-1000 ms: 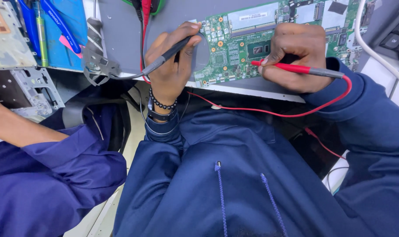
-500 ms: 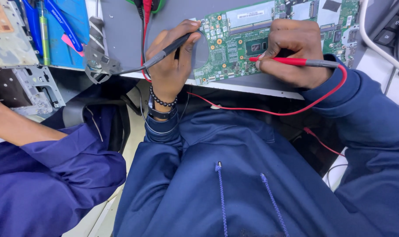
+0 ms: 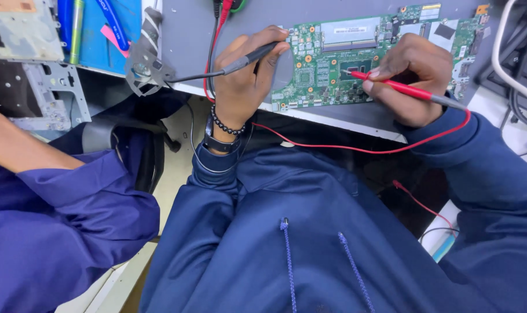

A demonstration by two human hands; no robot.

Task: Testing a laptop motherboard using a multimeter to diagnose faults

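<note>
A green circuit board (image 3: 333, 75) lies flat on a grey mat (image 3: 188, 35) at the desk's near edge. My left hand (image 3: 243, 81) grips a black test probe (image 3: 257, 55), its tip at the board's upper left corner. My right hand (image 3: 414, 78) pinches a red test probe (image 3: 391, 85) like a pen, tip touching the board near a dark chip (image 3: 356, 68) at its middle. A red lead (image 3: 356, 149) runs from the red probe across my lap. A black lead trails left from the black probe.
Another person's arm in a purple sleeve (image 3: 61, 214) sits close at the left. A metal chassis (image 3: 26, 75) and a blue tray with tools (image 3: 95, 29) lie at upper left. A bent metal bracket (image 3: 145, 61) rests on the mat's left edge. Cables (image 3: 509, 52) are at right.
The view has tilted down slightly. My right hand has shifted the red probe's tip a little on the board; my left hand keeps the black probe at the board's corner.
</note>
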